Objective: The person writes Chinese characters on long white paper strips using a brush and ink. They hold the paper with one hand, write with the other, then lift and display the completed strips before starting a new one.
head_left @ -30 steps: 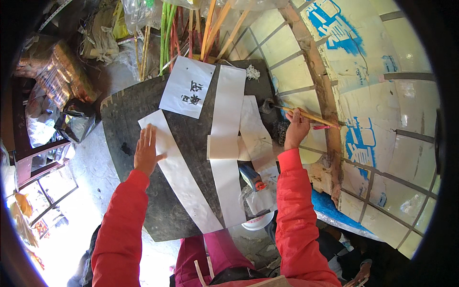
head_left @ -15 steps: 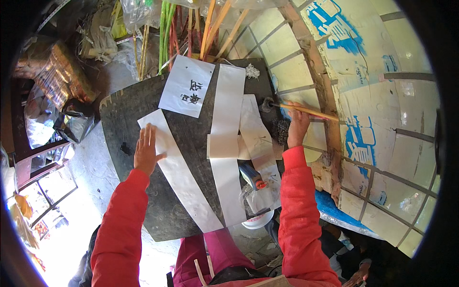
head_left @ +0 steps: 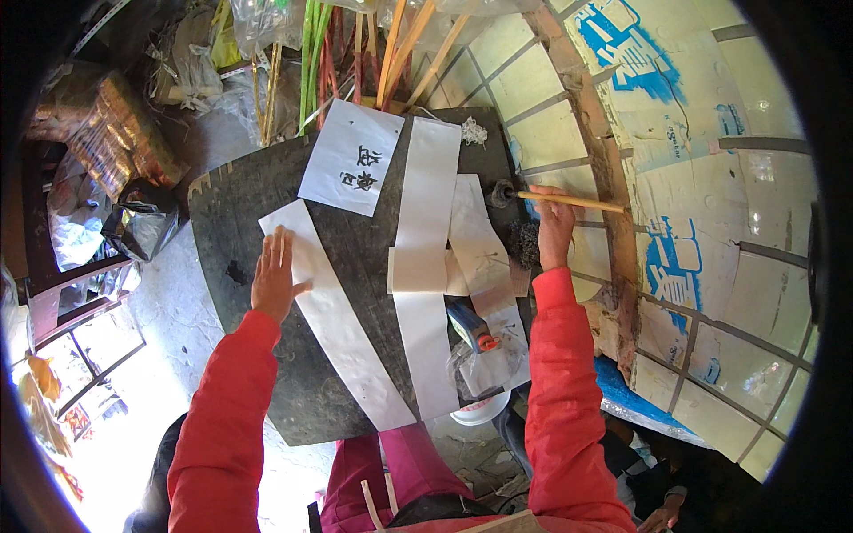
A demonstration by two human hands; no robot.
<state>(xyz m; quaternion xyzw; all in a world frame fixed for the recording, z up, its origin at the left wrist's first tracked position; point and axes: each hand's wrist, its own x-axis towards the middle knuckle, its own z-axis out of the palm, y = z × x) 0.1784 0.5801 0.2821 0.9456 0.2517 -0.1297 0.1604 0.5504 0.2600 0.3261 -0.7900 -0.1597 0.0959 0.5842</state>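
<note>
My left hand (head_left: 275, 275) lies with fingers stretched on a long white paper strip (head_left: 342, 333), near its upper left end. My right hand (head_left: 554, 222) grips a wooden-handled brush (head_left: 591, 205), its tip at a small dark pot (head_left: 500, 194). A sheet with dark brush writing (head_left: 333, 142) lies above the strips. More white strips (head_left: 426, 178) overlap in the middle and right, beside a dark bristly clump (head_left: 524, 235). A blue-black tool with a red knob (head_left: 466, 329) rests on crumpled plastic at lower right.
The dark board (head_left: 231, 231) stands beside a tiled wall (head_left: 746, 293) at right. Coloured sticks (head_left: 315, 44) stand behind it; bagged bundles (head_left: 115, 151) fill the left. A white basin (head_left: 480, 410) sits under the board's edge. Another person's hand (head_left: 662, 515) shows at lower right.
My right hand has shifted slightly right and upward, and the brush has turned to lie more level, its tip still at the dark pot. My left hand stays on the strip.
</note>
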